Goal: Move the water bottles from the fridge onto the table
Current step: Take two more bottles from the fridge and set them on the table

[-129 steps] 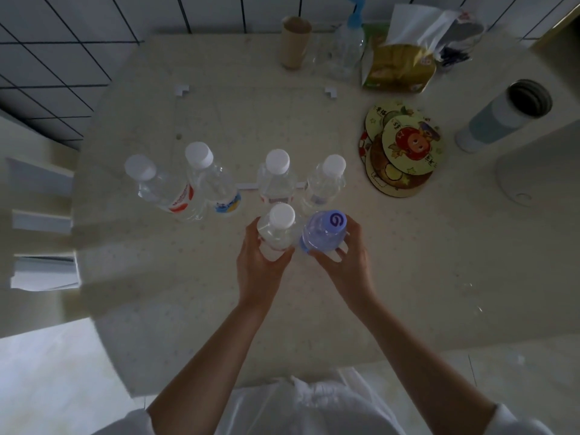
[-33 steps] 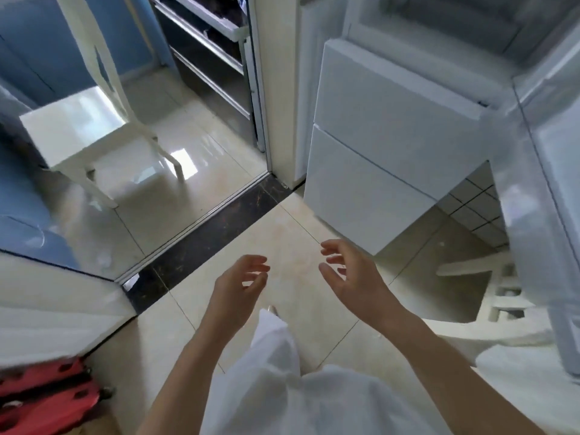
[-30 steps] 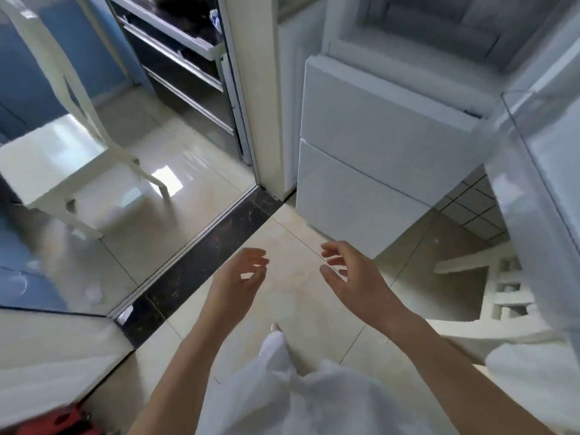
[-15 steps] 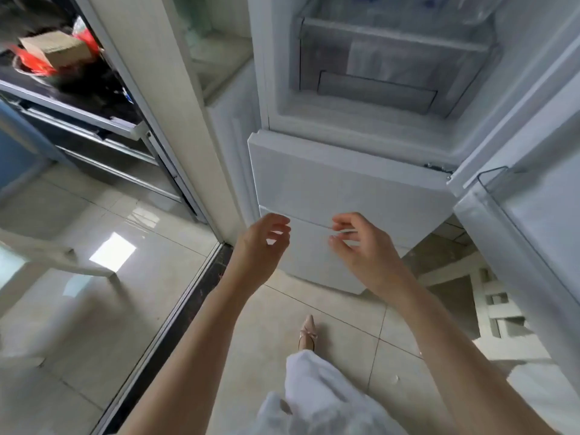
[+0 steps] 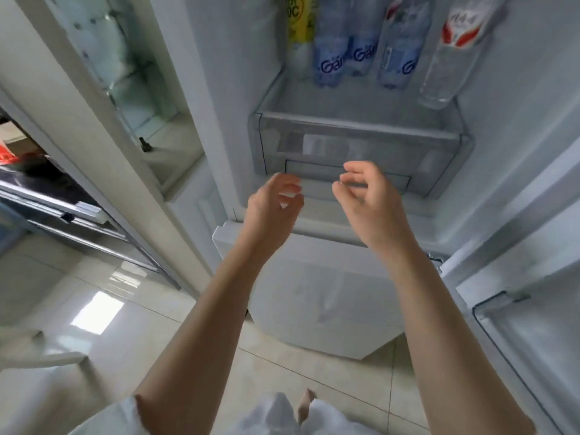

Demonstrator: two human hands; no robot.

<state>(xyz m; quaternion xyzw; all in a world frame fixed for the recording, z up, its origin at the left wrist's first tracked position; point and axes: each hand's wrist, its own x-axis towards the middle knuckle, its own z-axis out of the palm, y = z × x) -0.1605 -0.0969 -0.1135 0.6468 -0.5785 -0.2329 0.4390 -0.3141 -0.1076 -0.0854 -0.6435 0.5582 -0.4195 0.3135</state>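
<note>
1. While both arms reach forward, the fridge [image 5: 361, 246] stands open, its white interior filling the upper view above 2 closed lower drawer fronts.
2. Door open at right, the door shelf [image 5: 502, 315] shows at the frame's edge.
3. A clear crisper drawer [image 5: 357, 142] sits under the shelf [image 5: 345, 98] carrying the bottles.
4. Up there: 3 blue-labelled water bottles [image 5: 332, 58] side by side, a yellow-labelled bottle [image 5: 299, 23] to their left, a red-labelled bottle [image 5: 448, 64] tilted at right.
5. Left hand [image 5: 273, 208] hovers before the drawer, grip loose, fingers curled, holding nothing.
6. Right hand [image 5: 367, 196] just beside it, same relaxed, empty grip, well below the bottles.
</note>
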